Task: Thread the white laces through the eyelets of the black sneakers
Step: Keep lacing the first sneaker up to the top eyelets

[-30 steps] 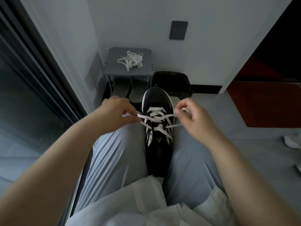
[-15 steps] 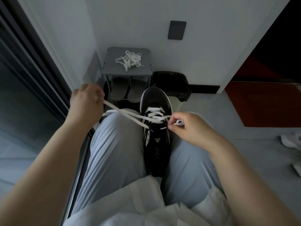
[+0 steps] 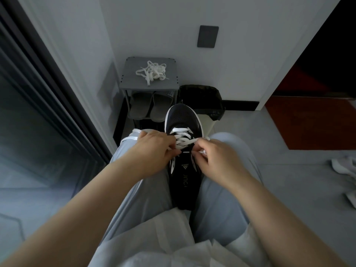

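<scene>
A black sneaker (image 3: 183, 120) with a white sole edge lies wedged between my knees, toe pointing away. A white lace (image 3: 182, 136) crosses its upper eyelets in several rows. My left hand (image 3: 154, 151) sits at the shoe's left side, fingers curled and pinching the lace near the lower eyelets; slack lace trails over my left knee. My right hand (image 3: 213, 157) is at the right side, fingertips pinching the other lace end by an eyelet. A second loose white lace (image 3: 152, 72) lies bundled on a grey shoe rack (image 3: 131, 81).
Grey slippers (image 3: 150, 106) sit on the rack's lower shelf against the white wall. A black-lined bin (image 3: 200, 97) stands behind the sneaker. A dark glass door runs along the left. White items (image 3: 344, 166) lie on the grey floor at right.
My left hand, which had pulled the lace out far to the left, has come back to the sneaker's left eyelets. My right hand stayed by the right eyelets.
</scene>
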Demonstrator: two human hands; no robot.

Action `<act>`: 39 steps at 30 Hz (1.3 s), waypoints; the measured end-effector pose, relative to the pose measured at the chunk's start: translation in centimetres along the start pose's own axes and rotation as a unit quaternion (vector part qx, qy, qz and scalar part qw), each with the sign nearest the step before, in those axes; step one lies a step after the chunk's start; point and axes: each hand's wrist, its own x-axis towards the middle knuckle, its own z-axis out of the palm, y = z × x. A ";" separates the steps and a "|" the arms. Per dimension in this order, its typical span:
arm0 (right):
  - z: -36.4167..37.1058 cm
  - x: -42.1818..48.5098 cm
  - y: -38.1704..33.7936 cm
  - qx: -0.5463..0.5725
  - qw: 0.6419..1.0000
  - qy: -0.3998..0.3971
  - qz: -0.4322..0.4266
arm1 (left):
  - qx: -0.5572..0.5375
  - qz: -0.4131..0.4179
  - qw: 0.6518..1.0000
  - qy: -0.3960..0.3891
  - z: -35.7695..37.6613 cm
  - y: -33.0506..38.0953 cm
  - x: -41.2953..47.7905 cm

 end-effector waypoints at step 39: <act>3.9 0.9 -1.8 0.080 0.994 0.059 0.045 | -0.169 -0.117 0.979 0.007 -0.1 -1.6 -1.7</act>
